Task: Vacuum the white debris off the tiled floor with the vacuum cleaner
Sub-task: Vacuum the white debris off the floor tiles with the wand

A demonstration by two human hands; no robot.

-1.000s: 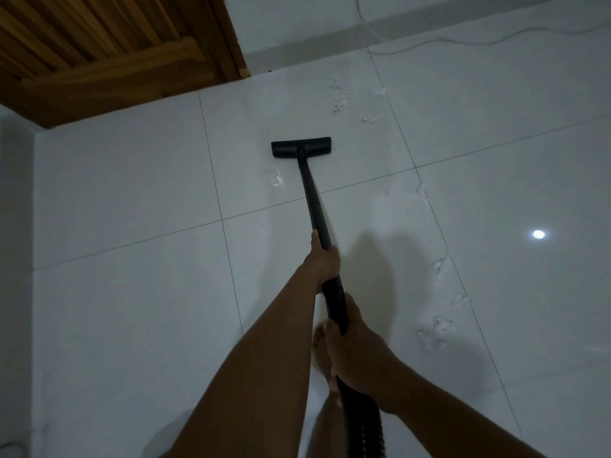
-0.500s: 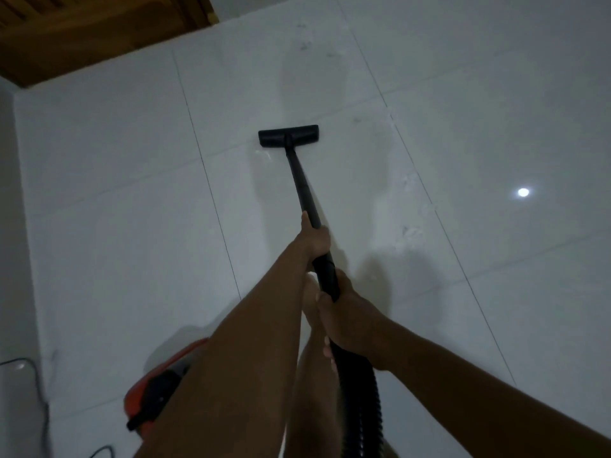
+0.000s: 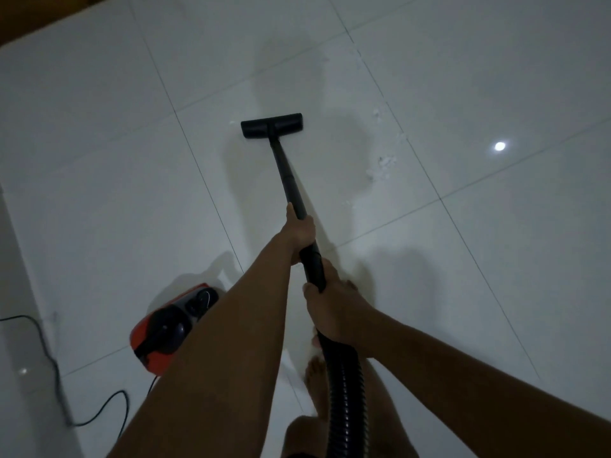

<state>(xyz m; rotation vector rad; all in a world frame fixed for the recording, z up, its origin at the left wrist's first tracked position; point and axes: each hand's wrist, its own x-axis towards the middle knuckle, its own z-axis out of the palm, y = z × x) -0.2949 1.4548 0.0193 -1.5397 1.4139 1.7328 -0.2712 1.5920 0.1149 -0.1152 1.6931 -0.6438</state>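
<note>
Both hands, left hand (image 3: 301, 233) ahead of right hand (image 3: 334, 310), grip the wand (image 3: 288, 180) for steering; debris (image 3: 383, 165) sits just right of it.

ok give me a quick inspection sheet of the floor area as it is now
surface: white tiled floor, glossy, with a lamp glare on it
job's things: nozzle down on the floor; debris lies to its right, apart from it; red vacuum body beside the left arm
clutter: nothing seen
grippers: left hand grips the wand higher up; right hand grips it lower, where the hose starts
cables: black cord trails over the floor at the left
surroundings: dark wood at the far left corner; a bare foot beside the hose
</note>
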